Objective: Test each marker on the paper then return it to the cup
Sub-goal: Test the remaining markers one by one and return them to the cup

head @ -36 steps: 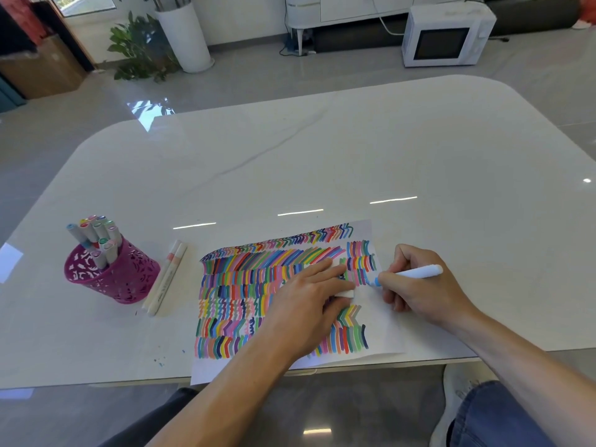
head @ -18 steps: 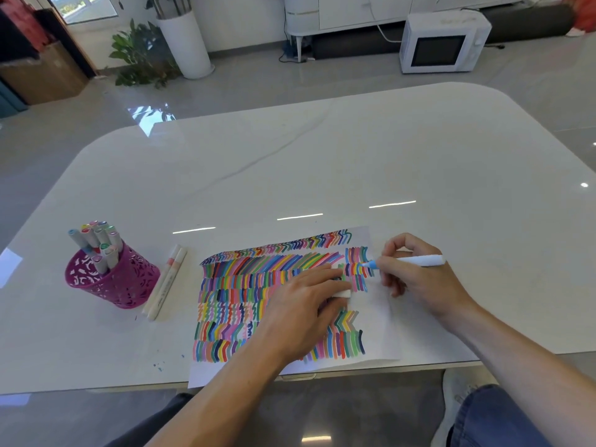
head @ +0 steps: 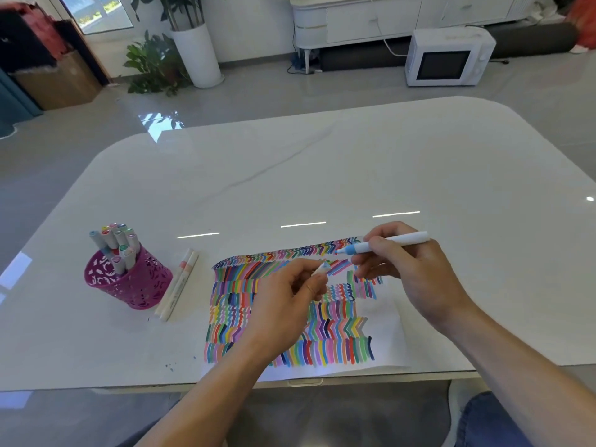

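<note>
A sheet of paper (head: pixel 390 330) covered in rows of coloured strokes lies near the table's front edge. My right hand (head: pixel 409 269) grips a white marker (head: pixel 387 245) with a light blue tip, held above the paper's top right part and pointing left. My left hand (head: pixel 283 301) hovers over the paper's middle and pinches the marker's white cap (head: pixel 322 268), a little left of and below the marker tip. A magenta perforated cup (head: pixel 129 282) with several capped markers (head: pixel 114 243) stands at the left.
Two pale markers (head: pixel 177 285) lie side by side on the white table (head: pixel 354 175) between cup and paper. Beyond the table, on the floor, stand a microwave (head: pixel 448 56), a potted plant (head: pixel 174 56) and a low cabinet (head: pixel 371 21).
My left hand lifted off the paper with the cap between its fingers. My right hand raised the marker off the sheet, moving it up and slightly right.
</note>
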Available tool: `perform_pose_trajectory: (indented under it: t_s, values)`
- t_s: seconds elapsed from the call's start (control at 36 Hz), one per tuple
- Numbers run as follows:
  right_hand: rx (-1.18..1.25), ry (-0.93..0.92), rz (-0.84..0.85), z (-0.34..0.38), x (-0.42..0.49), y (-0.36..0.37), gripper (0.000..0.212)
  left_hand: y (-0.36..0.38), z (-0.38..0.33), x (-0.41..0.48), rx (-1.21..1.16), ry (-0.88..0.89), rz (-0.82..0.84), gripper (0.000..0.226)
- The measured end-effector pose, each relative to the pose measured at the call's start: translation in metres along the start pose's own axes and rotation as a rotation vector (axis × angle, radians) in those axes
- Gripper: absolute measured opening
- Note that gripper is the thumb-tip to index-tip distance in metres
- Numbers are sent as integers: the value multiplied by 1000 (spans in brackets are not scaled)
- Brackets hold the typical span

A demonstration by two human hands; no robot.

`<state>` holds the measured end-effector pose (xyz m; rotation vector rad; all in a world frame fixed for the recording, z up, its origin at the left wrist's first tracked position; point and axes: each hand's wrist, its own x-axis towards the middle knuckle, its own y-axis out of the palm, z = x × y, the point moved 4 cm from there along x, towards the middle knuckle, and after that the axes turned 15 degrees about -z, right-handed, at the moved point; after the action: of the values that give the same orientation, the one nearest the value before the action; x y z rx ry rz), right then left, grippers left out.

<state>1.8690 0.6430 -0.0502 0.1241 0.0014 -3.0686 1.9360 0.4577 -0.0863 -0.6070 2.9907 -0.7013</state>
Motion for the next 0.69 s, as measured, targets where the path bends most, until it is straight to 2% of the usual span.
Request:
perform_pose_trajectory:
  t_s: [0.31,0.47,0.69]
  values:
    - [-48,7,124,-4,-6,19,15,-13,8,0,-70,-23,11,16]
    - [-53,8,130,-5,-3,20,18,-19,6,0,-5,27,18,22]
    - [-91,-15,158,-11,-3,21,16,-17,0,-3,42,61,75,16]
